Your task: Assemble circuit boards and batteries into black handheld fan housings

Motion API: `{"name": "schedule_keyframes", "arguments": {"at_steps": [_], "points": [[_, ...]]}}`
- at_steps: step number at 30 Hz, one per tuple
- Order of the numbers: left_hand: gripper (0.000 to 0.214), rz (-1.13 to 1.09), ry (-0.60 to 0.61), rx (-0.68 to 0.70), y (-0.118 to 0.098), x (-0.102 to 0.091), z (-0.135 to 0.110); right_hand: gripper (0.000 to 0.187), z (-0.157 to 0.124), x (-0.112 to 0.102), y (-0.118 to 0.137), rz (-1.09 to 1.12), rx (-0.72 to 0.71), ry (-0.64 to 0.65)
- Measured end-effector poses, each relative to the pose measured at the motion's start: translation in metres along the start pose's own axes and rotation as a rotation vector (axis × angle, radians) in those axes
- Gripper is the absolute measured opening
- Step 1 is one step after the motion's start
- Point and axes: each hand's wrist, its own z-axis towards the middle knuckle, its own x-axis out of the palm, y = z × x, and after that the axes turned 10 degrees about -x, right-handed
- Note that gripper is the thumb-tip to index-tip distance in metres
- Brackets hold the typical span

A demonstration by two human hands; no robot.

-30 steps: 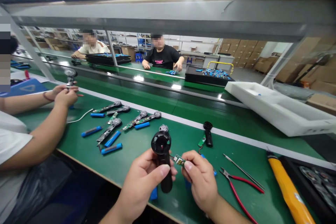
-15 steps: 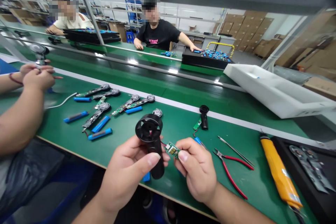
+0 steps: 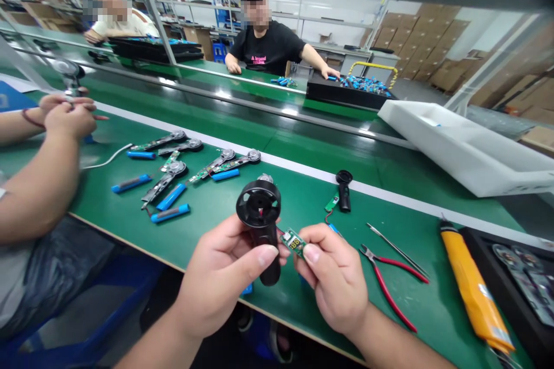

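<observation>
Workbench [image 3: 216, 202], green-topped, with the goods on, above and beside it

Surface: white strip [image 3: 303, 167] along its far edge; near edge running at a slant beneath my forearms.

Foam tray [image 3: 433, 147], white, divided into compartments: beyond the far edge, toward the right.

Parts tray [image 3: 476, 242], black, with grey pieces inside: along the right side of the surface.

Power tool [image 3: 471, 282], orange-bodied: just left of the parts tray, slim tip toward the far edge.

Left hand [image 3: 225, 271], mine: fingers wrapped behind the handle of the black housing [image 3: 263, 233], thumb pressed across its front.

Right hand [image 3: 335, 277], mine: thumb and forefinger pinching one end of the circuit board [image 3: 293, 242], other fingers curled under.

Pliers [image 3: 375, 259], red-handled: lying right of my right hand.

Black housing, particulars: raised above the surface toward its near edge, ring-shaped head uppermost, handle downward.

Second housing [image 3: 344, 196], black: lying near the far edge, right of the middle, a small green board beside it.

Metal rod [image 3: 397, 249], slender: lying just beyond the pliers.

Motor assemblies [image 3: 171, 176], silver, round-ended, several: grouped toward the far left of the surface.

Blue cells [image 3: 171, 213]: several among those assemblies.

Circuit board, particulars: green, two-digit display facing me; between my hands, just beside the black housing, a thin reddish wire showing between them.
</observation>
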Motion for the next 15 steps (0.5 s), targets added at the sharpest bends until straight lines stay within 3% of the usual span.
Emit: {"name": "schedule_keyframes", "arguments": {"at_steps": [5,15], "points": [[0.018,-0.02,0.039,0.005,-0.0012,0.003,-0.0006,0.032,-0.0032,-0.0005,-0.0026,0.013,-0.008,-0.004],[0.021,-0.021,-0.022,0.005,-0.0018,0.0085,-0.0037,0.03,-0.0087,-0.0038,-0.0075,-0.008,0.0,-0.013]]}}
